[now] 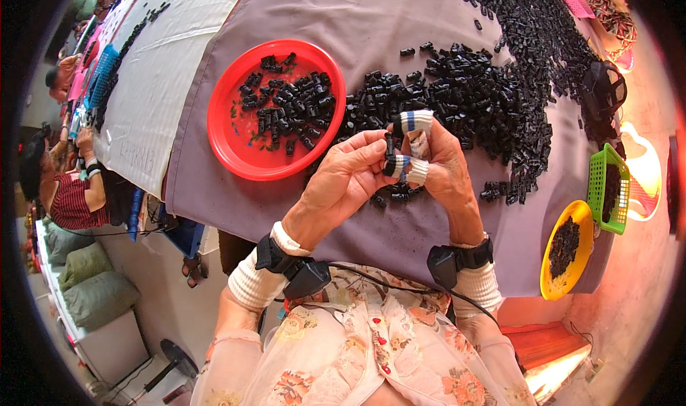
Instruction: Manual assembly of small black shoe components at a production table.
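My left hand (344, 176) and my right hand (449, 169) meet over the near part of the cloth-covered table. Between their fingertips stands a small black plastic piece (389, 146), pinched by both. White knitted finger sleeves with blue and black stripes (414, 122) cover the thumb and a finger of my right hand, and partly hide its grip. Just beyond my hands lies a heap of similar black pieces (471, 95). Left of them, a red round tray (221, 131) holds more black pieces and some small bits.
A larger spread of black pieces (536, 34) runs along the far right. At the right edge stand a yellow plate (584, 216) and a green basket (620, 209), both with dark bits inside. Another person in a striped top (71, 202) sits at the far left beside a white-covered table (171, 56).
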Tool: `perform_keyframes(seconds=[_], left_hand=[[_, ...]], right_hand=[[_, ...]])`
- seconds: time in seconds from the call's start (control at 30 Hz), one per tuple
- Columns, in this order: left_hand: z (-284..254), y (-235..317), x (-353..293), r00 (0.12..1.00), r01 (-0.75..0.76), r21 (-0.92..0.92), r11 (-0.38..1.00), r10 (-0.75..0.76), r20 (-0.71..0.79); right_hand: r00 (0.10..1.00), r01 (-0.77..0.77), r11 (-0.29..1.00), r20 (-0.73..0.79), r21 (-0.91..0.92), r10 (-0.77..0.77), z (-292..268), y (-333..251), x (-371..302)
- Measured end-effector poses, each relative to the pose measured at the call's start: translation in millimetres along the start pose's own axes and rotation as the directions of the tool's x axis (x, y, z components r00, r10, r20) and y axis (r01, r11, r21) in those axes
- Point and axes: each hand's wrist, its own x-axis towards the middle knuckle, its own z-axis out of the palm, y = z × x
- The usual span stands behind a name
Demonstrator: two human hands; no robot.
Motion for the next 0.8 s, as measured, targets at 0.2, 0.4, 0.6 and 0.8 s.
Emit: perform_keyframes(seconds=[0.2, 0.4, 0.6, 0.8], left_hand=[[12, 4, -3, 0.993, -0.005, 0.013, 1.000, 0.006, -0.117], [2, 3, -2, 0.999, 0.004, 0.044, 0.999, -0.003, -0.035], [4, 3, -4, 0.997, 0.016, 0.053, 0.998, -0.012, -0.072], [4, 3, -4, 0.996, 0.008, 0.079, 0.997, -0.001, -0.091]], right_hand=[[0.997, -0.046, 0.994, -0.058, -0.100, 0.040, 1, -9, -1], [0.987, -0.155, 0.970, 0.012, -0.188, 0.160, -3, -21, -2], [0.987, -0.081, 0.939, 0.104, -0.335, 0.122, -6, -17, 3], [0.985, 0.025, 0.931, 0.165, -0.364, 0.038, -10, -5, 7]])
